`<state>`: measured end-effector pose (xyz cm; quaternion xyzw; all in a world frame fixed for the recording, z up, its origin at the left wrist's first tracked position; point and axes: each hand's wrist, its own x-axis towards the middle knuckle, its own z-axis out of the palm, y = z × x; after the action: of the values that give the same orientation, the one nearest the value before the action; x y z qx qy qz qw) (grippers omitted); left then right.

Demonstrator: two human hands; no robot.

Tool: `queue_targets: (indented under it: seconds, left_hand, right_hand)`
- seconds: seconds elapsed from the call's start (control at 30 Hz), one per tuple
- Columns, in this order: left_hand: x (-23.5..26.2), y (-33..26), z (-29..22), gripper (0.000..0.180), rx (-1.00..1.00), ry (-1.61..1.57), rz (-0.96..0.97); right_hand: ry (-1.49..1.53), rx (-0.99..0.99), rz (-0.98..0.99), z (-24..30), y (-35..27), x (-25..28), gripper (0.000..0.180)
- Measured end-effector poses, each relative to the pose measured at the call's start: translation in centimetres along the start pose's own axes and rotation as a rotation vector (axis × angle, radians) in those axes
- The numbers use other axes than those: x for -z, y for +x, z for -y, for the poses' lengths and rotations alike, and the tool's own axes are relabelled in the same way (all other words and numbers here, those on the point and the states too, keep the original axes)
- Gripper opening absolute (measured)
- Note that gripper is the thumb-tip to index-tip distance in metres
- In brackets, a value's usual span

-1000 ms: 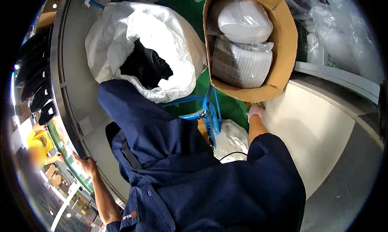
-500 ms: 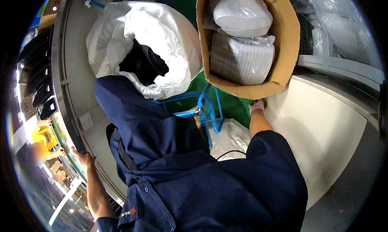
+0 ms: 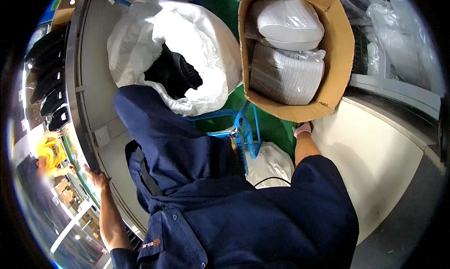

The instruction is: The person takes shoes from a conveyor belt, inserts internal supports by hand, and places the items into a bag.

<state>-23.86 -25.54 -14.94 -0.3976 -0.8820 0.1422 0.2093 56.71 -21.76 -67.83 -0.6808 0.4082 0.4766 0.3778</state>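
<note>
My left hand [image 3: 97, 179] rests at the edge of the long worktop [image 3: 80, 168] on the left. Its fingers reach over a bright, green-edged strip there, and at least one looks stretched out; the others are small and partly hidden. I see nothing held in it. My right hand does not show. On the worktop's far side, a person in a yellow top [image 3: 50, 152] has both hands near the same strip. Black folded-looking items [image 3: 50, 88] stand in a row farther along it.
Ahead stands a white sack [image 3: 126, 44] with black material [image 3: 171, 74] inside. Right of it, an open cardboard box [image 3: 344, 48] holds plastic-wrapped stacks of white trays [image 3: 288, 74]. A blue metal frame [image 3: 253, 149] and a white bag [image 3: 269, 163] lie between my legs.
The whole view has shifted slightly, so the sack and box sit a little farther right. My left hand stays at the worktop's edge.
</note>
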Motion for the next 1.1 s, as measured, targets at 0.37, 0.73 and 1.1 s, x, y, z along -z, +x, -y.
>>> queue_targets:
  seconds: [0.37, 0.73, 1.1]
  left_hand:
    - [-2.3, -0.8, -2.1, 0.085, -0.143, -0.135, -0.086]
    - [1.5, -2.7, -7.3, 0.076, 0.086, 0.005, -0.091]
    - [8.5, 2.3, -5.4, 0.065, 0.303, -0.608, 0.261]
  right_hand:
    - [-0.133, 0.044, 0.168, 1.5, -6.4, 0.1, 0.047]
    - [-1.762, 0.371, 0.513, -3.9, -36.9, -11.2, 0.032]
    - [-1.520, 1.797, 1.935, -27.3, -67.5, -23.8, 0.033]
